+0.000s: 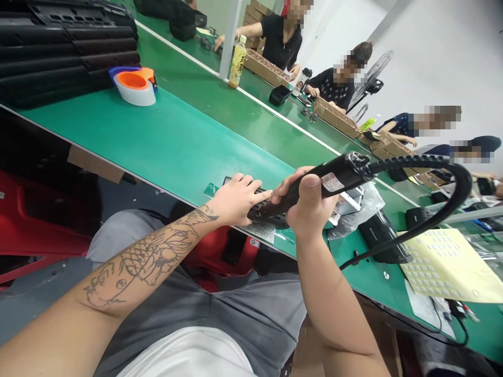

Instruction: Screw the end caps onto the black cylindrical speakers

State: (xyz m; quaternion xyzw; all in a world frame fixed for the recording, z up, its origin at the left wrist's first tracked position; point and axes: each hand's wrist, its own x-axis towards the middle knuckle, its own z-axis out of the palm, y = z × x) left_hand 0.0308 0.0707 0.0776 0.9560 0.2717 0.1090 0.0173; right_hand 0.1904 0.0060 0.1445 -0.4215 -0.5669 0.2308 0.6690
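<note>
In the head view, a black electric screwdriver [294,196] is gripped in my right hand [310,204]. It tilts down to the left, and a thick black cable [463,178] loops from its upper end. Below its tip lies a black plastic housing [277,219] at the table's near edge, partly covered by both hands. My left hand [238,199] holds this housing from above, the index finger reaching close to the screwdriver's lower end. Whether the bit touches a screw is hidden. Under the housing shows a piece of bubble wrap [261,231].
Stacked black housings [70,57] and a tape dispenser [135,86] occupy the green table's [168,136] left side. On the right are a clear plastic bag [365,204], a black speaker-like device [383,235] and a yellow sticker sheet [451,262]. Several people work across the table near a drink bottle [237,63].
</note>
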